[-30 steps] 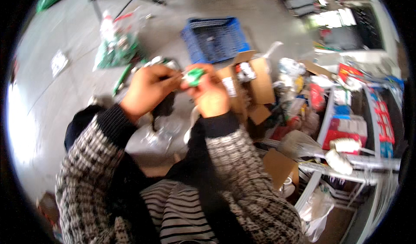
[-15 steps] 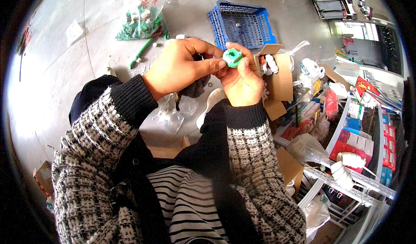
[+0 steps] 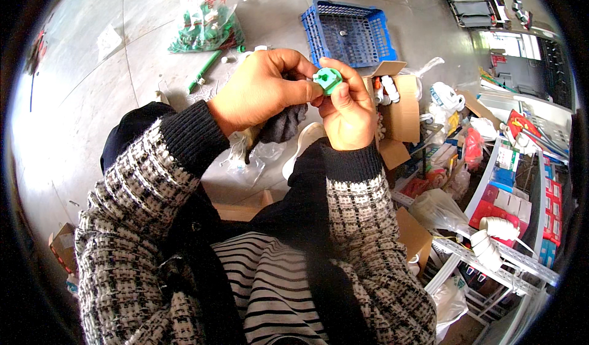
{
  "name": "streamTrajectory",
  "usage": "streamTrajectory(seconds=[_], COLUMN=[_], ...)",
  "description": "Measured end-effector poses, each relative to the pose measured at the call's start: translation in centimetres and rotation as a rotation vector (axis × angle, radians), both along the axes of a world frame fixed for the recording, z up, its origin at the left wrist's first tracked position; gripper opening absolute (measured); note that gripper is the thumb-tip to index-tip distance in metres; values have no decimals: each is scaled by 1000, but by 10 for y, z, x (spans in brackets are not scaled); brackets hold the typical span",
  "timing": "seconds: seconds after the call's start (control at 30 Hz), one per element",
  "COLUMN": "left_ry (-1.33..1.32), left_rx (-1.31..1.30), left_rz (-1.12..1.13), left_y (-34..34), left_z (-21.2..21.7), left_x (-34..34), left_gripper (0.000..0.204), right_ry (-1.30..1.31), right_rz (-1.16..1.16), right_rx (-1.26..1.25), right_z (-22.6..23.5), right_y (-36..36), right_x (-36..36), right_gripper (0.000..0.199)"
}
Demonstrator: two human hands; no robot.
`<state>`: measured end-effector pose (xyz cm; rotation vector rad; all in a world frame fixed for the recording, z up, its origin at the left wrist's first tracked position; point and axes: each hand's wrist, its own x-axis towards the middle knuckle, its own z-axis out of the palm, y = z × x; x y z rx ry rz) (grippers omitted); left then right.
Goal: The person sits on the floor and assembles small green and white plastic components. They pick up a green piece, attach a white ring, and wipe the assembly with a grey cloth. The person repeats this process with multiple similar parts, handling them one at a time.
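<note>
Green round plastic fitting (image 3: 327, 79), small and cap-like with a dark slot in its face, sits raised in front of the person's chest, pinched between both hands above the grey concrete floor (image 3: 92, 118).

Head view: the left hand (image 3: 261, 90) comes in from the left with its fingers curled over and its thumb laid flat against the fitting's left side, pressing on it. The right hand (image 3: 348, 109) rises from below, wrist bent upward, its fingers wrapped round the fitting's right and top edge, so the piece is clamped between the two hands. Both forearms, in black-and-white checked knit sleeves with dark cuffs, angle inward from the lower edge and meet at the fitting. As a judgement, the piece looks to be mid-handling, being pressed or turned between the fingers; whether anything has been joined to it cannot be told, since the fingers hide its back.

Beyond the hands stands a blue slatted plastic crate (image 3: 350, 32), almost bare inside, and just beside it an open brown cardboard box (image 3: 402, 109) holding white parts. Farther left lies a clear plastic bag of green pieces (image 3: 205, 23), with a green rod-shaped tool (image 3: 204, 71) on the floor near it. Crumpled clear bags (image 3: 248, 158) lie below the hands, and white metal shelving (image 3: 509, 256) with coloured packets fills the right.
</note>
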<state>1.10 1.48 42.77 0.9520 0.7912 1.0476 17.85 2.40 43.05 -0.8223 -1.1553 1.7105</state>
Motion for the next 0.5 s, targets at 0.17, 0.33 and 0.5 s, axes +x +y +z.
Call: streamTrajectory(seconds=[0.17, 0.33, 0.5], left_ry=[-81, -180, -148], left_rx=[-27, -1, 56], left_rz=[22, 7, 143], left_y=[-3, -7, -3], left_z=[-8, -4, -16], left_x=[5, 6, 13], left_gripper=[15, 8, 14], right_ry=[-69, -133, 5], right_rz=[-28, -57, -14], right_rx=[67, 114, 59], right_z=[6, 5, 2], right_y=[-2, -4, -5], right_x=[-3, -2, 2], right_gripper=[44, 45, 44])
